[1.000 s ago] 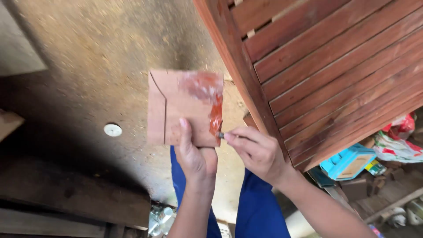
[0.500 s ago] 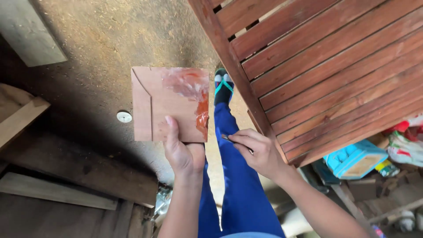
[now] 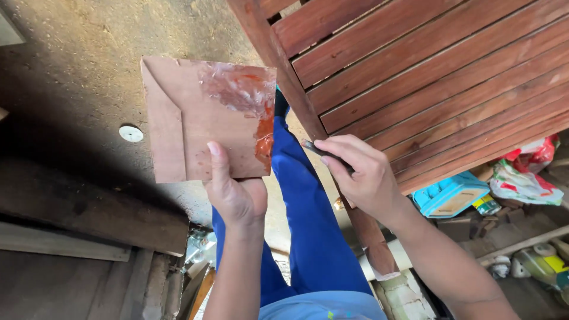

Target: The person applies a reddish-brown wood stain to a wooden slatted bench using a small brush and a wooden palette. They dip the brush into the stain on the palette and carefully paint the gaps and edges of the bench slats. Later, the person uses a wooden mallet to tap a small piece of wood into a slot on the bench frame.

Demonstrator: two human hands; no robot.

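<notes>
The left hand (image 3: 237,198) holds a flat square board (image 3: 207,118) by its lower edge, its grip pinching the board with the thumb (image 3: 217,163) pressed on the upper face and the fingers tucked beneath. The board is held up well above the floor, in front of the person's chest, tilted slightly. A thin strip of the same brown material runs down its left side, and a smear of reddish-orange paste (image 3: 255,104) with whitish streaks covers its upper right corner and trails down the right edge.

The right hand (image 3: 361,175) sits just to the right of the board, apart from it, its grip pressed together around a thin dark tool (image 3: 323,152) whose tip pokes out toward the board's right edge. How much of the tool lies inside the fist cannot be told.

Right behind that hand stands a slatted wooden panel (image 3: 427,77), stained red-brown, filling the upper right and crowding the space beside the tool. Below, the person's blue trouser legs (image 3: 308,219) reach down to the dusty concrete floor (image 3: 77,65), where a small white round cap (image 3: 131,133) lies. A dark timber beam (image 3: 89,207) crosses the lower left. At the far right sit a light blue box (image 3: 447,195) and crumpled plastic bags (image 3: 524,175).
</notes>
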